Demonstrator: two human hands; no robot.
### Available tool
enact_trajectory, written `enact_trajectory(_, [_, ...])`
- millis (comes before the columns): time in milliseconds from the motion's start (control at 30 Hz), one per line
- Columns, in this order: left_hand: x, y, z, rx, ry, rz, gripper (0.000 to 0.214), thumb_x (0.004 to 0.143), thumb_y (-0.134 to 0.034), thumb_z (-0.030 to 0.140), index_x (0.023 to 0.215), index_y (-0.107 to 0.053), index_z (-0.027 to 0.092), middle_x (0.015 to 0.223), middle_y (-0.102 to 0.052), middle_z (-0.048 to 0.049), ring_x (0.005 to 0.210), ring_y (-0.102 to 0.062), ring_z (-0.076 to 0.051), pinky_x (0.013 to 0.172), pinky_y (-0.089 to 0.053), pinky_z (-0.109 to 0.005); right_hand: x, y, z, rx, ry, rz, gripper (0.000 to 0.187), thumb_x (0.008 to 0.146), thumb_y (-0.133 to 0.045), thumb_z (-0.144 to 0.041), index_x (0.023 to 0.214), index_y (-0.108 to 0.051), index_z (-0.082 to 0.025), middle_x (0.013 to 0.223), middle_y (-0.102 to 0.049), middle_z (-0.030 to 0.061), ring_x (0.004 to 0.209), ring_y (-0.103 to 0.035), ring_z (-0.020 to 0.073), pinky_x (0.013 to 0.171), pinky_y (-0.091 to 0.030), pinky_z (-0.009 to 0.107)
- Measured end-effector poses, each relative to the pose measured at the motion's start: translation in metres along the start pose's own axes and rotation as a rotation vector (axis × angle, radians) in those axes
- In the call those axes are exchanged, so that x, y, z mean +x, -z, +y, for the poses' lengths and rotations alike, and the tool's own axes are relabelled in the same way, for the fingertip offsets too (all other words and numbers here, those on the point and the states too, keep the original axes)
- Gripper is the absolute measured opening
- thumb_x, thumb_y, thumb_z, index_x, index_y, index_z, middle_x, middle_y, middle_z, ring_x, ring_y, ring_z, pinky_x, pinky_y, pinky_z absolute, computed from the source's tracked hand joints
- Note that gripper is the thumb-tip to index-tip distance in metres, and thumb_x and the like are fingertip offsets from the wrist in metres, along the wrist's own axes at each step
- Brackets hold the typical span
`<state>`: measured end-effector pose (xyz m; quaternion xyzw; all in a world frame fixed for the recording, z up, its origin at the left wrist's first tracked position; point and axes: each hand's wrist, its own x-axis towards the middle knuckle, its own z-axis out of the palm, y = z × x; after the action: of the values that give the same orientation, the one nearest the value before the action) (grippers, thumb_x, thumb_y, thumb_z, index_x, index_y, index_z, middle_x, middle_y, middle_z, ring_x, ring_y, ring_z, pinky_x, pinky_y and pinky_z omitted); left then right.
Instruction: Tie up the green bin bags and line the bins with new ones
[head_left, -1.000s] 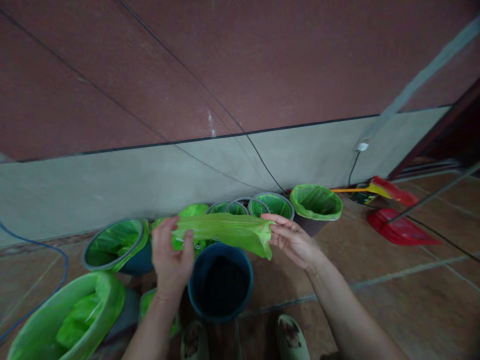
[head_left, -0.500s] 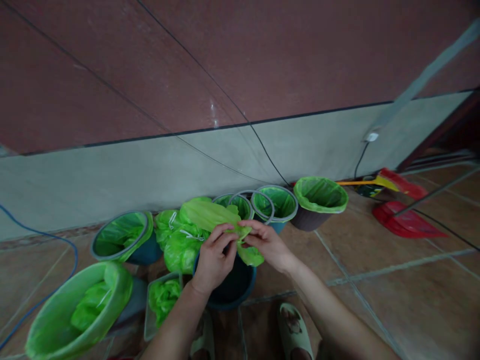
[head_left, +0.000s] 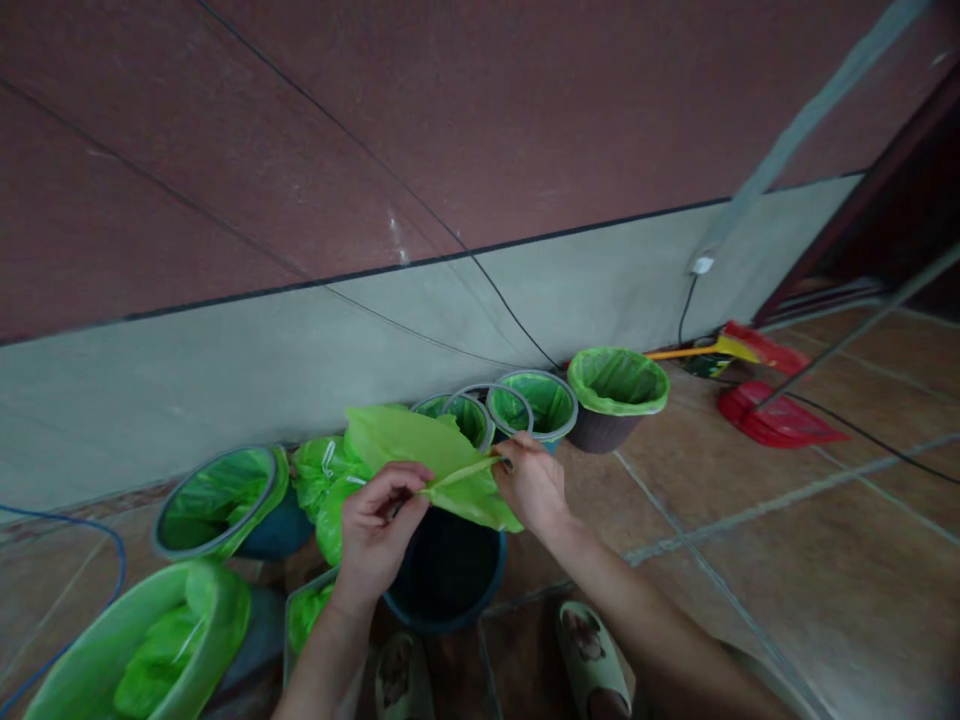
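A thin light-green plastic bag (head_left: 409, 440) is stretched between my two hands, its edge pulled into a taut line. My left hand (head_left: 382, 530) pinches one end of that edge between thumb and fingers. At the other end, my right hand (head_left: 534, 485) grips the bag with closed fingers. Directly beneath stands a dark blue bucket (head_left: 450, 580) with no liner showing; the bag hangs over its far rim. Behind my left hand lie knotted green bags (head_left: 326, 475) with white ties.
Lined bins stand along the wall: a blue one (head_left: 274, 525), two with grey rims (head_left: 551, 400), a brown one (head_left: 600, 430). A large lined bin (head_left: 225, 620) and a small tray (head_left: 296, 620) are at lower left. A red dustpan (head_left: 772, 415) lies right; a blue hose (head_left: 120, 560) left.
My hands have moved apart, and the bunched green bag between them is now spread with its edge pulled straight. The view has shifted slightly to the right.
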<state>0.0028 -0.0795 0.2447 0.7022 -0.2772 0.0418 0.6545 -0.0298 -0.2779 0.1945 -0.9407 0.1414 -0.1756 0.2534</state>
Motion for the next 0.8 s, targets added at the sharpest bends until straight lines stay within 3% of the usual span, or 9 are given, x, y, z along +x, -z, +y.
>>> enact_trajectory(200, [0.009,0.022,-0.001,-0.212,-0.019,0.206,0.01,0.065,-0.072,0.013,0.073,-0.07,0.019,0.083,-0.07,-0.0022,0.074,-0.063,-0.013,0.062,-0.05,-0.02,0.01,0.002,0.022,-0.057,0.102,0.092,0.013,0.08,-0.051,-0.017,0.082,-0.063,-0.02,0.093,-0.064,0.006,0.091,-0.056,0.0207,0.083,-0.04,0.03])
enact_trajectory(500, [0.023,0.062,0.004,-0.398,-0.015,0.569,0.016,0.057,-0.07,0.01,0.071,-0.069,0.017,0.075,-0.069,0.0005,0.068,-0.062,-0.01,0.056,-0.049,-0.017,0.013,0.01,0.036,-0.061,-0.05,0.102,0.011,0.083,-0.048,-0.02,0.083,-0.059,-0.02,0.084,-0.065,0.0037,0.072,-0.06,0.0173,0.067,-0.039,0.027])
enact_trajectory(600, [0.025,0.071,0.008,-0.463,0.05,0.643,0.015,0.056,-0.069,0.008,0.067,-0.065,0.017,0.069,-0.066,0.0023,0.066,-0.061,-0.01,0.055,-0.048,-0.017,0.014,0.006,0.038,0.049,-0.105,0.05,0.015,0.084,-0.049,-0.025,0.094,-0.059,-0.02,0.087,-0.068,0.0043,0.075,-0.063,0.0178,0.067,-0.041,0.027])
enact_trajectory(800, [0.026,0.072,0.016,-0.49,0.053,0.682,0.016,0.052,-0.068,0.009,0.065,-0.066,0.017,0.068,-0.067,0.002,0.065,-0.059,-0.01,0.055,-0.049,-0.019,0.0,-0.036,0.033,0.38,-0.125,-0.267,0.055,0.08,-0.06,-0.039,0.129,-0.048,-0.016,0.118,-0.064,0.0138,0.103,-0.062,0.0255,0.089,-0.046,0.037])
